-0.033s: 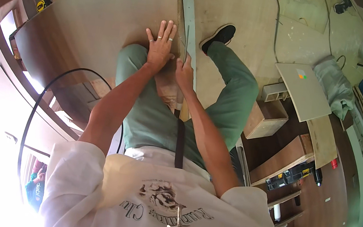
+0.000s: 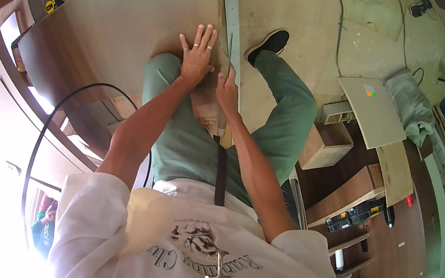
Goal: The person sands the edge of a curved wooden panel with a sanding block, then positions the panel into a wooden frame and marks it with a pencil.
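My left hand (image 2: 195,63) lies flat with fingers spread on a large brown-grey panel (image 2: 137,15), close to its right edge. Rings show on two of its fingers. Just beyond that edge, my right hand (image 2: 229,90) is closed around a long thin grey metal tool (image 2: 230,47), perhaps a file. Its narrow end points away from me along the panel's edge. A pale blue-grey strip (image 2: 231,9) with small holes lies beside the tool, and my right forearm partly covers its near end. The panel's near part rests by my left knee.
A tape measure (image 2: 53,5) sits at the panel's far left. A black cable (image 2: 56,107) loops beside my left arm. On the right are a pale board (image 2: 371,113), an open wooden box (image 2: 326,147) and a power tool (image 2: 358,216). Cords (image 2: 339,35) cross the floor.
My right hand has shifted very slightly toward me with the thin tool. The left hand stays in place on the panel.
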Motion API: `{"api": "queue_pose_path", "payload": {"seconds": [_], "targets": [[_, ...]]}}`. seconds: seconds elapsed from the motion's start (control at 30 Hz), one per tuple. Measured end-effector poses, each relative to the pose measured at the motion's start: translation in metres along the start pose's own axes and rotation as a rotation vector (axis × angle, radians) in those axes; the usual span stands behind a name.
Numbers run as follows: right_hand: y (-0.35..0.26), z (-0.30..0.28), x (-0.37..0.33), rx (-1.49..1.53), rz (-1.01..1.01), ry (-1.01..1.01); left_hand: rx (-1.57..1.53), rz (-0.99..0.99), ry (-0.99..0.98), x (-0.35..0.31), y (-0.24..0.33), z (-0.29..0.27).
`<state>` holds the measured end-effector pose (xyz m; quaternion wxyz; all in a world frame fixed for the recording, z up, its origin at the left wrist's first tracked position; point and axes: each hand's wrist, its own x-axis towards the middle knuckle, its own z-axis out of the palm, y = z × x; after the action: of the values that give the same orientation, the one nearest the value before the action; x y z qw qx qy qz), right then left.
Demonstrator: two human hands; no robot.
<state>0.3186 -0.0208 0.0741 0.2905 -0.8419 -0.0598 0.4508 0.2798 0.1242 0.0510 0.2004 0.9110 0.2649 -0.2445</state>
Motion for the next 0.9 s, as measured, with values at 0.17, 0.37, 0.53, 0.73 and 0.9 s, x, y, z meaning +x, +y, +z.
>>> {"api": "queue_pose_path", "payload": {"seconds": [0.17,0.37,0.53,0.73,0.9], "targets": [[-0.028,-0.014,-0.032,-0.177,0.169,-0.253,-0.035,-0.018,-0.022,0.0,-0.006,-0.001],[-0.017,0.0,-0.034,-0.204,0.006,-0.187,-0.062,-0.016,-0.012,0.0,-0.008,-0.001],[0.003,0.018,-0.011,-0.151,0.15,-0.209,-0.071,0.015,-0.012,0.002,-0.002,0.001],[-0.005,0.01,-0.016,-0.248,0.109,-0.2,-0.077,-0.02,-0.021,0.008,-0.009,-0.007],[0.012,0.009,-0.015,-0.19,0.066,-0.163,-0.084,0.007,0.013,0.007,0.001,-0.004]]}}
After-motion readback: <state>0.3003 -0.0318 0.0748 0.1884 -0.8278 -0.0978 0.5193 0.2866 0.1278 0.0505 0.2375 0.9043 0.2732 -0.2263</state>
